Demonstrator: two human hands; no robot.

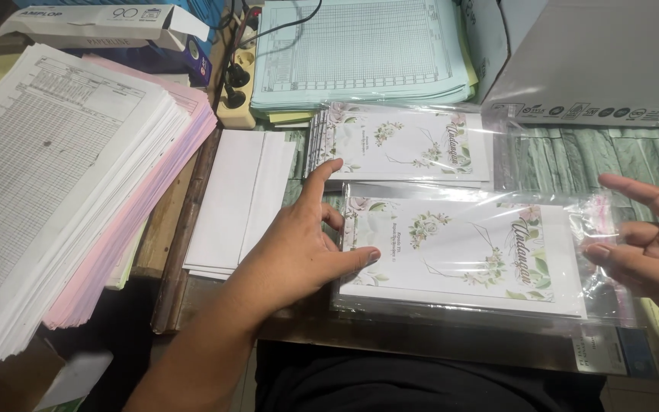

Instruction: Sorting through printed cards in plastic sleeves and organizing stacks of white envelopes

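Left hand (299, 252) spreads wide, fingertips pressing the sleeved floral card (459, 255); right hand (650, 244), fingers loosely open, touches its plastic flap (600, 229).

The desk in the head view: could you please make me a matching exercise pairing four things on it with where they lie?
Things:
1. near floral card in its clear sleeve
2. pink paper stack
3. plain white envelopes
4. pale green forms

Places:
A. far edge, beside the grey box
B. between the left hand and right hand
C. under the white printed sheets
D. just left of the left hand

Pairs: 1-B, 2-C, 3-D, 4-A
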